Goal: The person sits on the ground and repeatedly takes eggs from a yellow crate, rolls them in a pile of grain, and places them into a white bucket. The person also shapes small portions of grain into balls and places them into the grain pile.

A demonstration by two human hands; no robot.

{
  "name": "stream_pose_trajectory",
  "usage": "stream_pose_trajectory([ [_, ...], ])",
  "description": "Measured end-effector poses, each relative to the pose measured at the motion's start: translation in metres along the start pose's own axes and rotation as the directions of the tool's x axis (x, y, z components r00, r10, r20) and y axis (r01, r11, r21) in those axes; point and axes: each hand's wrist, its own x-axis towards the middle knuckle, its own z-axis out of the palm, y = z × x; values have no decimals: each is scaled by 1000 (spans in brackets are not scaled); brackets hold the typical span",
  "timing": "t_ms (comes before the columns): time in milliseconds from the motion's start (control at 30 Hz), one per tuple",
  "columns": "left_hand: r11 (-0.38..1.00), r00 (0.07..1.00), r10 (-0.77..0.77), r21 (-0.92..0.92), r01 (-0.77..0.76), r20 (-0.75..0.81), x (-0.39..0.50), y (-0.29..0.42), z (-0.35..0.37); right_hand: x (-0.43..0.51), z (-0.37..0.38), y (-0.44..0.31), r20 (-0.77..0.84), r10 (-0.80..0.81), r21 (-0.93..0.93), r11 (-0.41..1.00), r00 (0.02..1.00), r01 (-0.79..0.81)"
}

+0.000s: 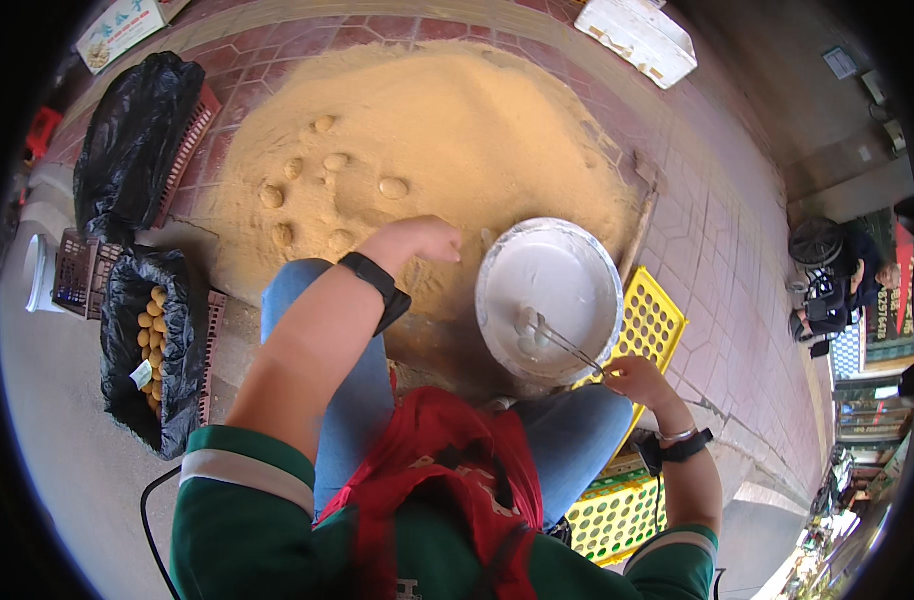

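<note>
My right hand (pixel 638 381) grips the handle of a thin metal wire tool (pixel 573 351), perhaps tongs. Its far end reaches into a round tub (pixel 481 301) of pale grey slurry (pixel 558 270). Pale rounded things, perhaps eggs, show at the tool's tip, partly covered by slurry. Left of the tub, my left hand (pixel 430 238) hangs over a broad heap of tan, sawdust-like material (pixel 464 112). Its fingers are bent and blurred, so whether they hold anything is unclear. Several coated, egg-shaped lumps (pixel 393 187) lie on the heap's left part.
At left, a crate lined with a black plastic bag (pixel 180 300) holds several brown balls (pixel 154 330); another bag-covered crate (pixel 190 142) stands beyond. Yellow perforated crates (pixel 648 311) are by my right knee. A wooden-handled tool (pixel 638 229) lies beside the heap. A person sits far right.
</note>
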Motion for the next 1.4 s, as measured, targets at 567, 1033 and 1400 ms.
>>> stream_pose_trajectory([
  [567,996,989,78,-25,-82,-126,5,24,9,166,-53,-107,-257,-152,133,973,954,191],
  [1033,989,988,16,-141,-38,-152,28,9,1,293,-30,-248,-390,-266,-122,964,882,237],
  [1400,993,979,104,-38,-112,-177,31,0,8,143,-26,-110,-303,-97,102,986,948,133],
])
